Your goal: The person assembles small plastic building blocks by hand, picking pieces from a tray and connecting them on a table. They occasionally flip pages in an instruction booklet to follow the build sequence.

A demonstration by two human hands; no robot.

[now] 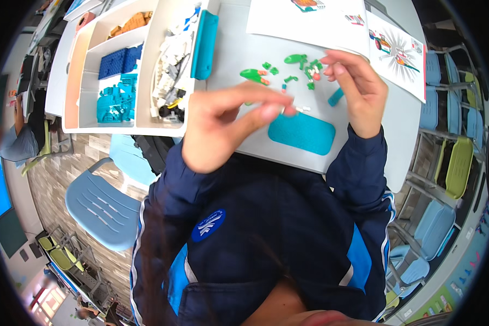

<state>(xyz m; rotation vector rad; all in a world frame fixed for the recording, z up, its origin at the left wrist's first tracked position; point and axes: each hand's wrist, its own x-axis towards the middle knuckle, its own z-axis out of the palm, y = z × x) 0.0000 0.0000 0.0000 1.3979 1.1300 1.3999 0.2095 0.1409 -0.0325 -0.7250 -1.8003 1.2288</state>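
My left hand (217, 122) reaches over the table from the box side. Its thumb and index finger come together in a pinch, slightly blurred; a tiny pale piece may be at the tips. Just past them lie small white pieces (304, 109) beside a flat teal plate (302, 133) with rounded corners. My right hand (362, 89) hovers by the loose green pieces (309, 70), fingers loosely bent and apart, with nothing visible in them. A teal rod-like piece (336, 97) lies under its thumb side. Green leaf-shaped pieces (295, 58) and small orange pieces (266, 65) are scattered nearby.
A white sorting box (141, 130) on the left holds blue, teal, orange, white and grey building bricks. A teal panel (205, 46) stands at its right edge. Open instruction sheets (315, 27) lie at the back. Chairs (100, 204) stand around the table.
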